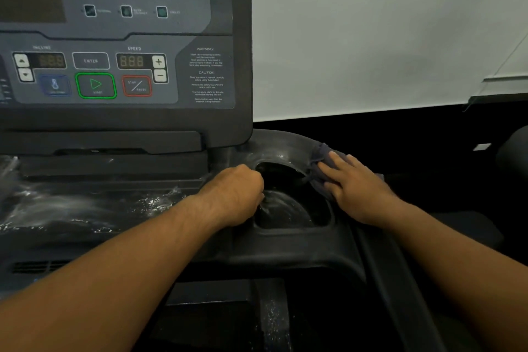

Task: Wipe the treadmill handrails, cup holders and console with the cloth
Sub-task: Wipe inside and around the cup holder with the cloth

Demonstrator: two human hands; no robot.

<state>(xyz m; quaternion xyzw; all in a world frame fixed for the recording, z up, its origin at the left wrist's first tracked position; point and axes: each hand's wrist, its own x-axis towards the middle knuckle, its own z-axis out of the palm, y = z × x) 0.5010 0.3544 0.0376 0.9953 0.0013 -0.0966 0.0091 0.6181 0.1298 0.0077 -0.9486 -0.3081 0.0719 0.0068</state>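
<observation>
Under the right hand (354, 188) the cloth (321, 156) is soft, dark, crumpled fabric. The cup holder (285, 210) between the hands is smooth dark plastic with a wet sheen, and the deck (85, 203) left of the left hand (237, 194) shows shiny streaks. Above them the console (114, 43) face looks matt grey.

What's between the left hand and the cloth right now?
Only the open cup holder, in the head view; the left hand grips its left rim, the cloth lies on its right rim.
</observation>
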